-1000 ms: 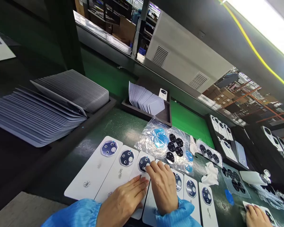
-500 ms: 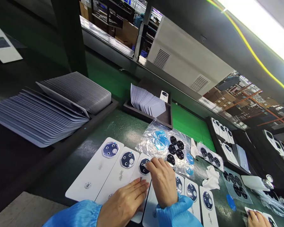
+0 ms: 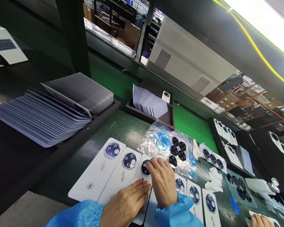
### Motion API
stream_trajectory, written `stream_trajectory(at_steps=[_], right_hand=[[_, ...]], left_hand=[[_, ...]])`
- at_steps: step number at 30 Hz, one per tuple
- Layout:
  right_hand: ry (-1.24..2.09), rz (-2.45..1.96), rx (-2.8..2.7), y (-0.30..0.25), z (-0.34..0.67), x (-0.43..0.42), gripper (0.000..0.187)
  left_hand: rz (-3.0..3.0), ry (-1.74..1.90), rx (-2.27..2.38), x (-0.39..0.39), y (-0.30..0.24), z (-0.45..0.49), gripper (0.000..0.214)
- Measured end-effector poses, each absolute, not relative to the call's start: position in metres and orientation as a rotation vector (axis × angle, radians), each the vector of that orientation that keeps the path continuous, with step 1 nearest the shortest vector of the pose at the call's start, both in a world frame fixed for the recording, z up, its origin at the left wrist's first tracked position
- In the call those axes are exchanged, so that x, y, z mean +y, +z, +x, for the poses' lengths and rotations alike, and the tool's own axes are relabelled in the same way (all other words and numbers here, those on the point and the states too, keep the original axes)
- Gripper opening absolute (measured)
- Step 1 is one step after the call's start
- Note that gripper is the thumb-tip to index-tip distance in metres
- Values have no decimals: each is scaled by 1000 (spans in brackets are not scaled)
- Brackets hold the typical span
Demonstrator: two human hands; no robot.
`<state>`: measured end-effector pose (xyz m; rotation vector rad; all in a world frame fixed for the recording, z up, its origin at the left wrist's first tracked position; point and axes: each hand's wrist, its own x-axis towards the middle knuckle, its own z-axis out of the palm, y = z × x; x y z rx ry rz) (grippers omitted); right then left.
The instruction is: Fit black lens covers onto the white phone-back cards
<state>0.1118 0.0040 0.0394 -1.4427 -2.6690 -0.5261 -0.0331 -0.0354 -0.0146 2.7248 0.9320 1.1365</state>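
Observation:
White phone back panels (image 3: 94, 176) lie in a row on the dark green bench, each with a round dark camera disc (image 3: 129, 160) under clear film. My left hand (image 3: 127, 200) rests flat, fingers stretched together, on the third panel from the left, just below its disc. Over the upper right of that same disc, my right hand (image 3: 162, 181) is bent with its fingers curled and pressed down. A small pale tip shows at its fingers, too small to name. To the right, more panels (image 3: 211, 208) continue the row, partly hidden by my right hand and sleeve.
A clear plastic bag (image 3: 148, 143) with black discs (image 3: 174, 150) lies beyond my hands. Panels stand in racks at left (image 3: 78, 93) and in a black tray (image 3: 171, 123). White cloth (image 3: 214, 181) and a bottle (image 3: 259, 186) lie right. Another person's hand (image 3: 261, 220) is lower right.
The whole view has shifted slightly, so the bench things appear a little further right. Both hands stay at the same panel, with the right fingers still at its disc.

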Motion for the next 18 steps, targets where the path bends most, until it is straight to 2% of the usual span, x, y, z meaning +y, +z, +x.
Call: stream_trajectory(at_steps=[18], right_hand=[[-525, -1476, -2673, 37, 115, 3, 21]], left_hand=[[2699, 1171, 953, -37, -17, -29, 44]])
